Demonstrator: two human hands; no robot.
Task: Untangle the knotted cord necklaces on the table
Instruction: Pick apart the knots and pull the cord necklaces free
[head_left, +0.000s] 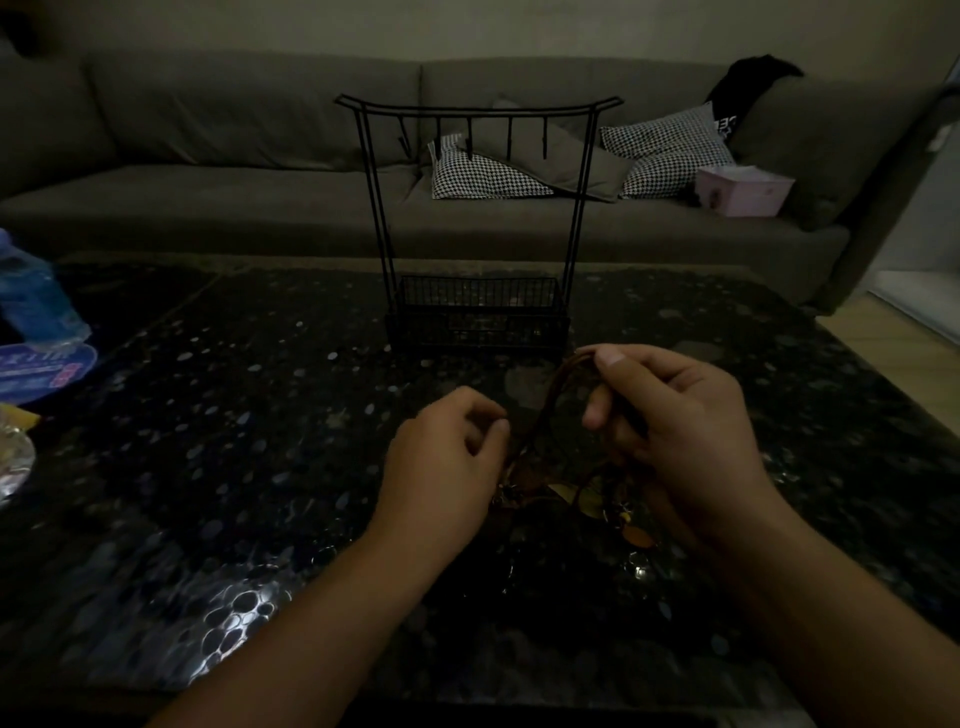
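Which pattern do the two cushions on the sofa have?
Black-and-white houndstooth check, on both cushions in the head view.

Both bare forearms reach forward. The left hand (447, 467) curls loosely, thumb meeting forefinger. The right hand (675, 441), just beside it and raised higher, pinches with thumb and fingers.

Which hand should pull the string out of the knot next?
Probably the left hand. The right hand already pinches the raised loop of the brown cord necklaces, so it can hold them steady. The left hand's fingers sit curled beside the tangle low on the table, seemingly free to pick strands loose.
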